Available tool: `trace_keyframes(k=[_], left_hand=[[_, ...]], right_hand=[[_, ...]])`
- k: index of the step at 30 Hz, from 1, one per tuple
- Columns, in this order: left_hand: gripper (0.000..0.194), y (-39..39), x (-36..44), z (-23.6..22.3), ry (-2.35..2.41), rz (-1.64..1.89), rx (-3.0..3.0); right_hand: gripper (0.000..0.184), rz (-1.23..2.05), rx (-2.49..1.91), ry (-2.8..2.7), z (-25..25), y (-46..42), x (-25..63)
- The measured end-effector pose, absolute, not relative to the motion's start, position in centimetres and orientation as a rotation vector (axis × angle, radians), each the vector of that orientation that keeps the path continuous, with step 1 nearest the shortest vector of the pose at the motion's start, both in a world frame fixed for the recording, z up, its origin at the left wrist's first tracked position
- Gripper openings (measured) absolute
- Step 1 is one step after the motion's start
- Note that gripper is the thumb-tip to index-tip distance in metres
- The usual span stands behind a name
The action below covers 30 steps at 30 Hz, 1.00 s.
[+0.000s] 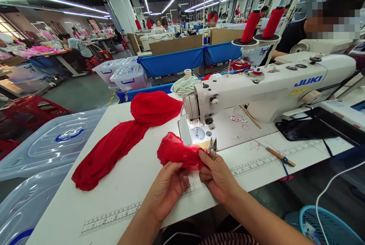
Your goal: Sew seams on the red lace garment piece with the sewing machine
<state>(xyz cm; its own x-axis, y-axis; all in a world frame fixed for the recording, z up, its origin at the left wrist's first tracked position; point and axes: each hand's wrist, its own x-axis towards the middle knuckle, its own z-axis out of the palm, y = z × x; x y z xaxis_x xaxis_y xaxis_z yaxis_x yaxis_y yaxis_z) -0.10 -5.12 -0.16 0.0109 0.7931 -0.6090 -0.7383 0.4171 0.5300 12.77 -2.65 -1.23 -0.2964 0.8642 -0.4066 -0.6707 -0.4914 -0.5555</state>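
Between my two hands is a small piece of sheer red fabric (179,153), just in front of the sewing machine's needle area. My left hand (171,186) pinches its lower edge between thumb and fingers. The right end is gripped by my right hand (215,176), which also holds thread snips (211,149) with the blades pointing up and away. Left of the machine lies a longer gathered strip of red fabric (114,148), spreading into a wide rounded part (155,108) near the machine head. The white JUKI sewing machine (256,85) stands behind my hands.
A printed ruler (114,216) runs along the table's front. On the right lie a wooden-handled tool (281,156) and a dark phone-like slab (306,129). Clear lidded bins (57,138) stand left; a blue basket (327,222) sits below right. A co-worker (293,35) is behind the machine.
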Motion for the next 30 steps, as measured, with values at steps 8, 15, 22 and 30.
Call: trace_keyframes(k=[8, 15, 22, 30], left_hand=[[0.022, -4.1, 0.8, 0.6, 0.935, 1.335, 0.006], [0.007, -3.0, 0.9, 0.9, 1.065, 1.221, 0.060], [0.020, -2.0, 2.1, 0.0, 1.087, 1.435, -0.020], [0.007, -2.1, 2.1, -1.0, 1.040, 1.372, 0.165]], right_hand=[[0.059, 1.917, -0.846, -0.366, -1.4, -2.4, 12.7], [0.049, 1.857, -0.877, -0.463, -1.6, -2.0, 12.8], [0.018, 1.287, -1.092, -1.003, -1.6, -1.5, 15.0], [0.021, 0.576, -0.988, -1.812, -3.0, -1.0, 15.5]])
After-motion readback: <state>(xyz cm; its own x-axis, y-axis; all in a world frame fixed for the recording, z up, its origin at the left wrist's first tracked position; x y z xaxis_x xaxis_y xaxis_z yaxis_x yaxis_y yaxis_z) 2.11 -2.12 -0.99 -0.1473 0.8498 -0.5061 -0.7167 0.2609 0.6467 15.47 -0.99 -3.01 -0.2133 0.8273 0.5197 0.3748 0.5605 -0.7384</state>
